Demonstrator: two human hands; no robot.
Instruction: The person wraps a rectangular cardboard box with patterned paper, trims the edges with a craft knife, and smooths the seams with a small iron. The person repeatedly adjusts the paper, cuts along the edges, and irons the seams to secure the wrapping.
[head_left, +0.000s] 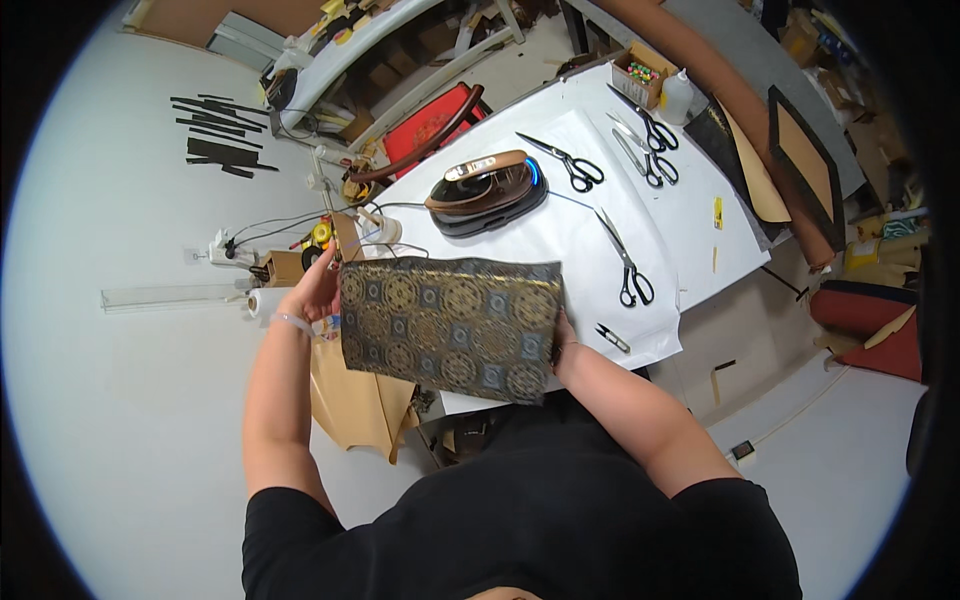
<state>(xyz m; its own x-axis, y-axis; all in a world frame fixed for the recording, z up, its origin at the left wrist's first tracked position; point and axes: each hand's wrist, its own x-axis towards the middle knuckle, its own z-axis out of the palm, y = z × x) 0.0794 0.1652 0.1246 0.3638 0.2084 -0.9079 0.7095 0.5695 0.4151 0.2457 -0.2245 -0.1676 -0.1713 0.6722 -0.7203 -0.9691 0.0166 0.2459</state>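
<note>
A piece of dark brocade fabric (450, 325) with gold round medallions and small grey-blue squares is held up in front of me, spread almost flat. At its left edge is my left hand (318, 288), thumb upward, the other fingers partly behind the cloth. My right hand (566, 345) grips the right edge, most of its fingers hidden behind the fabric. Beyond the cloth, a brown and black iron (485, 192) with a lit blue ring rests on the white-covered table (590, 240). Thread snips (613, 338) lie close to my right hand.
Black-handled scissors (625, 265) lie right of the iron, with another pair (570, 165) and several more behind. A white bottle (677, 97) and a box (640, 75) stand at the far corner. Brown paper (360, 395) hangs at the left; a red chair (425, 125) is behind.
</note>
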